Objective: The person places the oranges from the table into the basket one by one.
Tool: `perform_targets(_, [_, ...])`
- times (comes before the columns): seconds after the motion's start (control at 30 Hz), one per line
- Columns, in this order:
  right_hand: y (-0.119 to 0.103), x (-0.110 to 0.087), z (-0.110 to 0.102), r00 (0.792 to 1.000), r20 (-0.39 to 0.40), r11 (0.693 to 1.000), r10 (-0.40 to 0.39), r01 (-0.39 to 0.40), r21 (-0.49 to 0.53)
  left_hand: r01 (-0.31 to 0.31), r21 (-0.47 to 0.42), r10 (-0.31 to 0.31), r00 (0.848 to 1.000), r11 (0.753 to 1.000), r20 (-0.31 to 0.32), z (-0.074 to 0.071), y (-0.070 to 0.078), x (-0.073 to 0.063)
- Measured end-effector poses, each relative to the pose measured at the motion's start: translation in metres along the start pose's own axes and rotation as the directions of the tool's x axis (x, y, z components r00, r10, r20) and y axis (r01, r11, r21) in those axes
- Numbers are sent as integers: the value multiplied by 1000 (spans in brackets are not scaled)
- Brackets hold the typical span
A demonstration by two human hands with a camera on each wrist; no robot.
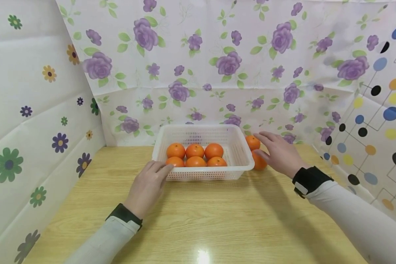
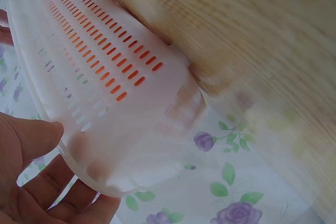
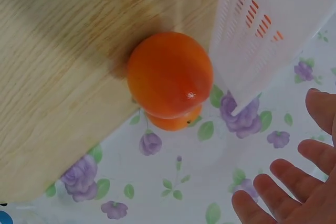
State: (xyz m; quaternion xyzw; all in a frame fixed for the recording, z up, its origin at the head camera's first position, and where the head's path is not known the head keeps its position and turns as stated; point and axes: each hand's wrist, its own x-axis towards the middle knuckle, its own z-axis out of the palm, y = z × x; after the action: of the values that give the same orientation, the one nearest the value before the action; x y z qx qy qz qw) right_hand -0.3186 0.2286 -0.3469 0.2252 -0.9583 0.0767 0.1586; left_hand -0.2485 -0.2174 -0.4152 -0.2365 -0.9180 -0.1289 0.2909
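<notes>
A white perforated plastic basket [image 1: 204, 174] stands on the table with several oranges [image 1: 195, 151] in two rows inside. My left hand [image 1: 148, 187] holds the basket at its left front corner; in the left wrist view the thumb lies at the rim on one side and fingers show through the wall from the other. Just outside the basket's right end sit two more oranges, a nearer one [image 3: 170, 74] and a farther one [image 1: 252, 141]. Beside these my right hand [image 1: 282, 154] hovers with spread fingers [image 3: 283, 174] and nothing in its grasp.
The wooden table [image 1: 198, 216] runs up to a flowered cloth [image 1: 198, 73] hanging right behind the basket. Patterned cloths also hang at the left [image 1: 36, 128] and the right [image 1: 376, 139]. Dark bands circle both wrists over white sleeves.
</notes>
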Motion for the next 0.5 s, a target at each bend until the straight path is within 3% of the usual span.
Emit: perform_targets(0.5, [7,-13,18,999,27,1000,16,-16,-16,-10,5,10,1000,1000,-14,1,-1,-1])
